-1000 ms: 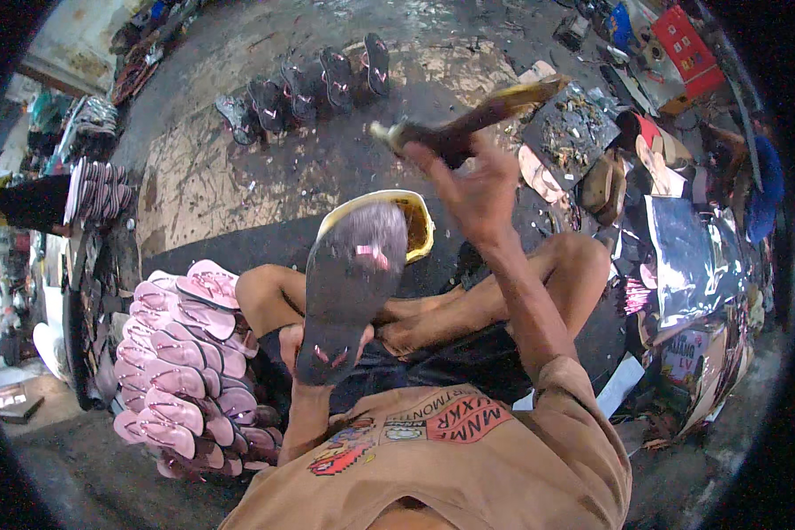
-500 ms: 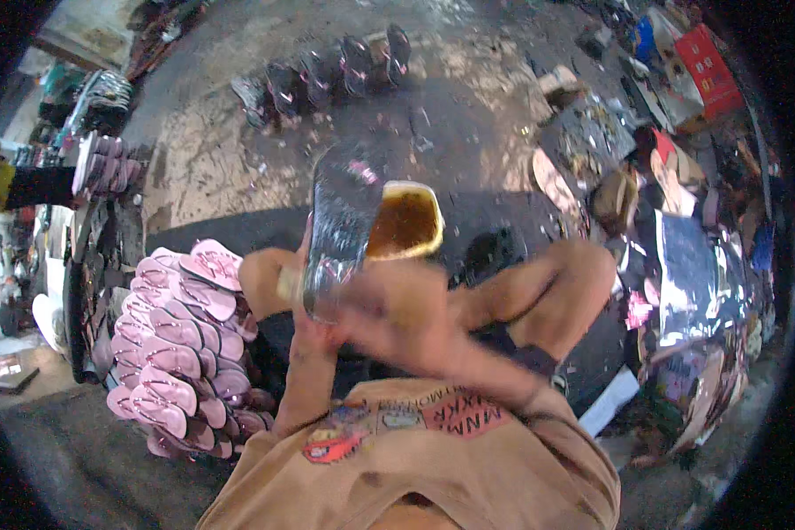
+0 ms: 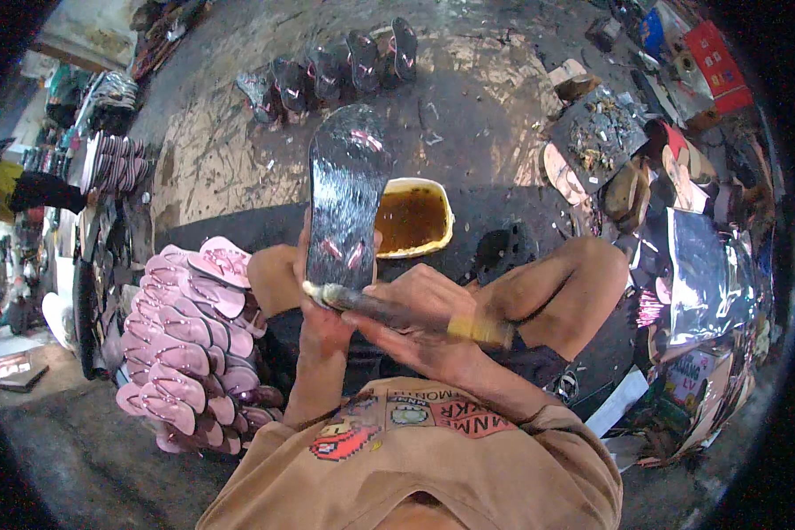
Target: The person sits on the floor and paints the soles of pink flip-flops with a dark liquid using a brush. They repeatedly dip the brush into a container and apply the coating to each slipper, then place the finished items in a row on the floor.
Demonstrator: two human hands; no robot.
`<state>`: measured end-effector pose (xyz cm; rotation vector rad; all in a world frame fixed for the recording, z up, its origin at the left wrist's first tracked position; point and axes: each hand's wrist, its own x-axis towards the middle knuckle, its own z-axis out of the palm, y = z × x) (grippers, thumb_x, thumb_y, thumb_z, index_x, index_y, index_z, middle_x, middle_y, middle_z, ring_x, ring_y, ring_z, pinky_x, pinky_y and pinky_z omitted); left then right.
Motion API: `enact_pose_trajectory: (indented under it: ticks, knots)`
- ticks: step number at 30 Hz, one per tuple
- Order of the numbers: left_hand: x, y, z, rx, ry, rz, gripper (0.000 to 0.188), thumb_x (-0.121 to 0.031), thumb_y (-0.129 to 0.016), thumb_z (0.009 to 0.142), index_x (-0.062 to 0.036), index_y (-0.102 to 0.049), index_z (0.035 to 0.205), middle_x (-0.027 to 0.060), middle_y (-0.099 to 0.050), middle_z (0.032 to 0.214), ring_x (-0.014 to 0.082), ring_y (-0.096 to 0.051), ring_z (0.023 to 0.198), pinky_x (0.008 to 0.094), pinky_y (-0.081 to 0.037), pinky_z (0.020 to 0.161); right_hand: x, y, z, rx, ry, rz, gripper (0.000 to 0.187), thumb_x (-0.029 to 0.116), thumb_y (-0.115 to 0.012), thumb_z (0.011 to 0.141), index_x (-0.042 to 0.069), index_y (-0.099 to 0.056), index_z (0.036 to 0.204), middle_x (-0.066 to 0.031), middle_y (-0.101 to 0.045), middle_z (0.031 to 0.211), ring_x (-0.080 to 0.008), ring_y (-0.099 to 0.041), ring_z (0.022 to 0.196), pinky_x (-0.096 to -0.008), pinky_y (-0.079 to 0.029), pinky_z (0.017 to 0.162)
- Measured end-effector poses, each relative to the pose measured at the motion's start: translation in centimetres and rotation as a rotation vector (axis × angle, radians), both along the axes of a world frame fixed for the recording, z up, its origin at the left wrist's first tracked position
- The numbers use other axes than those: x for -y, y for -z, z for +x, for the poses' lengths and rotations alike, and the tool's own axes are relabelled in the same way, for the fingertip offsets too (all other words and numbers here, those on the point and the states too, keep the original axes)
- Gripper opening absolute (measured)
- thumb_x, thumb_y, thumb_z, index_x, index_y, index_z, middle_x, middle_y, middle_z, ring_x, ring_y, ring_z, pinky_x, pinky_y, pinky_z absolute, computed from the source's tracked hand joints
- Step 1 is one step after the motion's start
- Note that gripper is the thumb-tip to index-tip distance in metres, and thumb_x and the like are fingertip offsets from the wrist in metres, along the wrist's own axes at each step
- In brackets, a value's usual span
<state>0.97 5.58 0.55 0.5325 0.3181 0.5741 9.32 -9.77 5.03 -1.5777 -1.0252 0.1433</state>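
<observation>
a: what's on the left of the frame?
b: a pile of pink sandals (image 3: 185,353), lower left. i'd worry about drips flung that way by a hasty stroke.
a: and toward the middle?
b: the left hand (image 3: 325,327) is closed on the dark sole (image 3: 349,194), fingers along both edges. the sole stands in the centre of the frame, its wet-looking underside showing.
a: could it slip?
b: possibly, if the wetness creeps under those fingers; then it might twist.
a: what about the brush (image 3: 389,311)?
b: its pale tip is at the sole's lower end, right by the left hand, so an overrun stroke could smear the skin.
a: further right?
b: the tub (image 3: 450,221) of amber liquid, partly hidden by the sole. a sole swung low could knock its rim and spill it.
a: and the right hand (image 3: 426,293)?
b: wrapped round the brush handle, just right of centre. a slack hold there could let the tip skid.
</observation>
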Motion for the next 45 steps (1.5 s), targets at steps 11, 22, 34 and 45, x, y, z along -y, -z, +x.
enact_pose_trajectory:
  ticks: [11,22,34,45]
  knots:
    - [-0.2,-2.7,0.8,-0.457,0.084,0.554,0.063,-0.036,-0.054,0.109,-0.0051,-0.038,0.162,0.0156,-0.068,0.134,0.0258,-0.072,0.112,0.0385,-0.063,0.093,-2.4,-3.9,3.3,0.163,-0.088,0.088,0.031,0.03,-0.087,0.084,0.003,-0.073,0.093,-0.0169,-0.073,0.087,-0.0273,-0.074,0.08,-0.0355,-0.057,0.069]
    - [-28.9,-5.6,7.6,-0.342,-0.44,0.554,0.032,-0.025,-0.064,0.106,-0.0047,-0.067,0.13,0.002,-0.071,0.105,0.0127,-0.067,0.086,0.0319,-0.056,0.074,-4.4,1.7,16.7,-0.176,0.557,-0.18,0.037,0.027,-0.081,0.097,-0.004,-0.07,0.113,-0.0068,-0.073,0.1,-0.014,-0.065,0.092,-0.0325,-0.054,0.083]
    - [-61.6,24.9,11.5,-0.972,-0.712,0.302,0.026,-0.017,-0.063,0.1,-0.0048,-0.078,0.117,0.0131,-0.076,0.112,0.0251,-0.071,0.097,0.0467,-0.059,0.086,-5.3,6.4,14.8,-0.34,0.647,-0.257,0.036,0.03,-0.074,0.101,-0.003,-0.068,0.113,-0.0095,-0.07,0.102,-0.0191,-0.064,0.092,-0.0345,-0.053,0.084]
    - [-32.7,10.7,-14.5,-1.669,-0.854,1.397,0.05,-0.02,-0.087,0.082,-0.0017,-0.066,0.124,0.0182,-0.069,0.117,0.0351,-0.069,0.108,0.0434,-0.054,0.096,-1.4,3.3,13.7,-0.28,0.573,-0.556,0.026,0.014,-0.077,0.097,-0.005,-0.075,0.116,-0.0101,-0.078,0.108,-0.0197,-0.072,0.096,-0.0315,-0.057,0.086]
